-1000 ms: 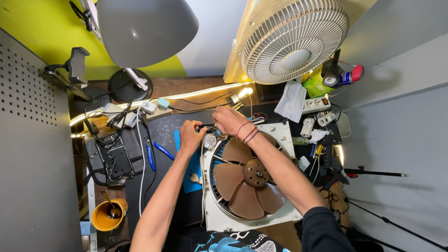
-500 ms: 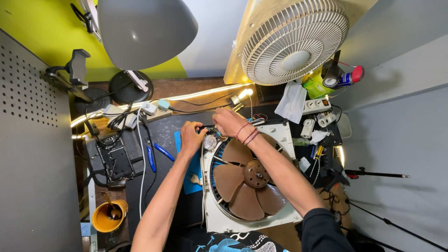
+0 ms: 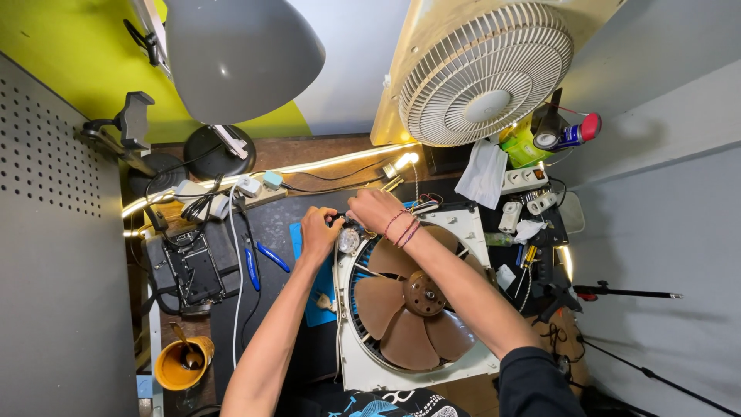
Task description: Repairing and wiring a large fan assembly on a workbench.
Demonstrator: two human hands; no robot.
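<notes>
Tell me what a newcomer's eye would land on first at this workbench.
First, the square white box fan lying flat at the middle of the bench, its brown blades exposed. The left hand and right hand meet at its upper left corner, by a small round knob. Behind them, a cream fan grille leans against the wall, and a grey lamp shade hangs upper left.

Open black mat (image 3: 289, 224) at 9 o'clock of left hand (image 3: 318, 235); blue pliers (image 3: 253, 266) and white cable (image 3: 234, 293) beyond. Crowded at 3 o'clock of right hand (image 3: 374, 210): power strip (image 3: 525, 179), white cloth (image 3: 482, 174). Blocked at 12 o'clock: leaning fan grille (image 3: 486, 73).
</notes>
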